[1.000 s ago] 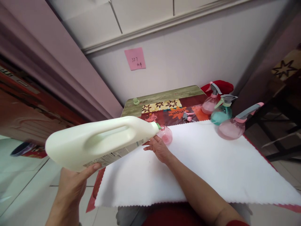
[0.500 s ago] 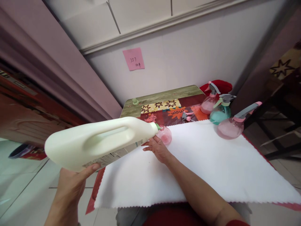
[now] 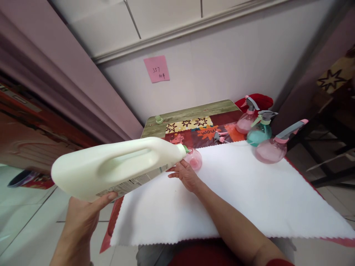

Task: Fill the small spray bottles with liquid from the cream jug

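Observation:
A large pale green detergent jug (image 3: 83, 170) lies tipped almost level, its green spout (image 3: 186, 149) at the mouth of a small round pink bottle (image 3: 196, 159) on the white cloth. My left hand (image 3: 85, 212) grips the jug's underside near its base, thumb on the label. Under the jug's neck is my right hand (image 3: 185, 175), its fingers at the neck and beside the pink bottle. Its fingertips are partly hidden behind the jug. A loose grey and pink spray head (image 3: 219, 137) rests on the patterned cloth behind the bottle.
Three filled spray bottles stand at the right: a pink one (image 3: 244, 124) at the back, a teal one (image 3: 259, 133), and a larger pink one (image 3: 270, 151) in front. A green cap (image 3: 159, 119) sits on the table's back left. A wall rises behind the table.
Almost nothing differs. The whole view has shifted very slightly; the jug, both hands and the pink bottle keep their places relative to each other.

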